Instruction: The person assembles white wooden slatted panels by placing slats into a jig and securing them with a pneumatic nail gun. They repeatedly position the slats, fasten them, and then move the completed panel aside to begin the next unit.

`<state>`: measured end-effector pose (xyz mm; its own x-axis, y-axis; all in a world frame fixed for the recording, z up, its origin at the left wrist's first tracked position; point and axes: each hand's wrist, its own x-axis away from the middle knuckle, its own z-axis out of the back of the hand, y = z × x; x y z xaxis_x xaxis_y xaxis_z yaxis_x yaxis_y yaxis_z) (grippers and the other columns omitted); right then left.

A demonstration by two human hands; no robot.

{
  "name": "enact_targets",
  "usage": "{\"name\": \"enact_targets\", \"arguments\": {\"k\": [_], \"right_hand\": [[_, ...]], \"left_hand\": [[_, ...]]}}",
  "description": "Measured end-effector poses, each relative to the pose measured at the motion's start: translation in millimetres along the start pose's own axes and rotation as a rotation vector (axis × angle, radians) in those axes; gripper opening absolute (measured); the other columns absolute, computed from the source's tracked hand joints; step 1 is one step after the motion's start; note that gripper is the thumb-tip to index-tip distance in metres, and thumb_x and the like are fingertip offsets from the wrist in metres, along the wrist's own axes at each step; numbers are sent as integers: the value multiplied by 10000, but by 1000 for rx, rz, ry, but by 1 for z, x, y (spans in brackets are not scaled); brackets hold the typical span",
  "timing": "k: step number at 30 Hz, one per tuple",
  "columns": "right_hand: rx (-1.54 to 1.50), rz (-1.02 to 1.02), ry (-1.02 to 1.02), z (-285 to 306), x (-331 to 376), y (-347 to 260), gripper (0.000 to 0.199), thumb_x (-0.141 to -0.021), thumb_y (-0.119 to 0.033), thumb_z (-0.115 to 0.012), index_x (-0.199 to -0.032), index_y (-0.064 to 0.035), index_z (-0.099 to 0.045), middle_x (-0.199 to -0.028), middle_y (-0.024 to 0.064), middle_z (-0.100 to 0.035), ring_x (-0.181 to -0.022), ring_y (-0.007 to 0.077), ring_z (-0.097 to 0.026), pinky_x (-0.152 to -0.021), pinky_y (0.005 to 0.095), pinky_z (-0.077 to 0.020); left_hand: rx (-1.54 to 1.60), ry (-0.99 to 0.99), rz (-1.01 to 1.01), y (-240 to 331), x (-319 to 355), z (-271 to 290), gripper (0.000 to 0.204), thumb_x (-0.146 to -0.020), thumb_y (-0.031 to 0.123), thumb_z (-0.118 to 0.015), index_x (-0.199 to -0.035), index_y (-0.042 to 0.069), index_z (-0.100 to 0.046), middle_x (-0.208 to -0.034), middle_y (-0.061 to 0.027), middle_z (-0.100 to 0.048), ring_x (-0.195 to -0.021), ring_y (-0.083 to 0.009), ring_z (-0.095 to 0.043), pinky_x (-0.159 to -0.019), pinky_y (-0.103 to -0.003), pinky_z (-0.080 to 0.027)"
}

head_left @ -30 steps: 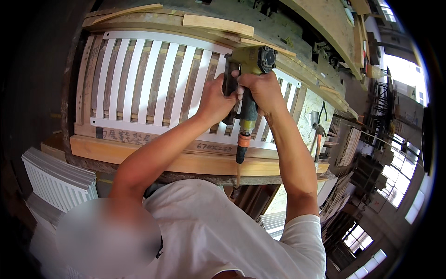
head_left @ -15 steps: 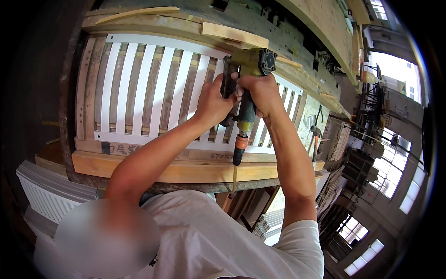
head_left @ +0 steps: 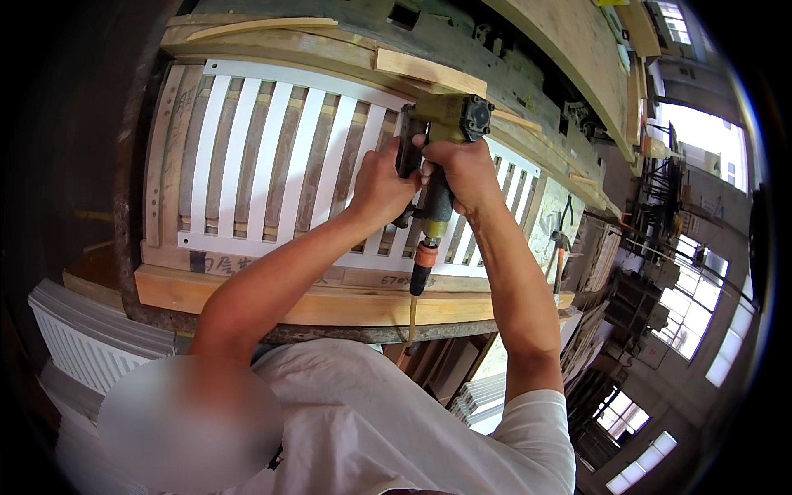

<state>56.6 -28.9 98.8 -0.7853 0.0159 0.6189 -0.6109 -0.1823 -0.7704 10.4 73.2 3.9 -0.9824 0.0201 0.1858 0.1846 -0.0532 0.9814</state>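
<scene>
While the right hand (head_left: pixel 472 175) wraps the nail gun (head_left: pixel 441 117) and the left hand (head_left: pixel 382 190) clasps its left side, upper centre above the white slatted panel (head_left: pixel 299 165), I fear a tug on the hose (head_left: pixel 413 313) below could skew it and mar a slat.

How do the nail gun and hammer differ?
The left hand and right hand hold the nail gun; the hammer lies untouched to the right. The nail gun is bulky, olive and black; the hammer is slim and reddish-handled. The nail gun has a hose; the hammer has none. Both are hand tools.
</scene>
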Motion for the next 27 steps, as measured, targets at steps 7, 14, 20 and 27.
{"name": "enact_targets", "arguments": {"k": [7, 14, 20, 27], "right_hand": [[-20, 25, -82, -17, -6, -3, 84, -775, -12, -652, -818, 60, -647, -620, 86, -592, -483, 148, -541, -454, 287, -444], [79, -23, -55, -22, -6, -6, 164, -737, 8, -600, -887, 69, -627, -609, 85, -570, -505, 157, -533, -490, 291, -455], [95, -20, -51, -28, -5, -9, 176, -737, 7, -605, -899, 71, -626, -609, 84, -567, -506, 158, -528, -499, 290, -459], [34, 52, -153, -54, -8, -19, 81, -771, 2, -617, -836, 50, -625, -609, 74, -575, -486, 152, -530, -470, 296, -444]], "left_hand": [[139, 74, 14, 0, 6, 15, 231, -776, -28, -644, -994, -21, -570, -700, -23, -623, -649, -91, -583, -637, -270, -480], [67, 47, 27, 4, 7, 22, 199, -782, -31, -643, -957, -12, -552, -714, -18, -626, -653, -91, -579, -645, -259, -467], [133, 20, 58, -4, 3, 25, 220, -779, -14, -657, -971, -15, -551, -715, -39, -630, -648, -98, -577, -637, -260, -465], [31, 157, -19, -4, 6, 47, 276, -781, -16, -660, -1038, -20, -558, -717, -38, -623, -656, -93, -571, -632, -276, -477]]}}
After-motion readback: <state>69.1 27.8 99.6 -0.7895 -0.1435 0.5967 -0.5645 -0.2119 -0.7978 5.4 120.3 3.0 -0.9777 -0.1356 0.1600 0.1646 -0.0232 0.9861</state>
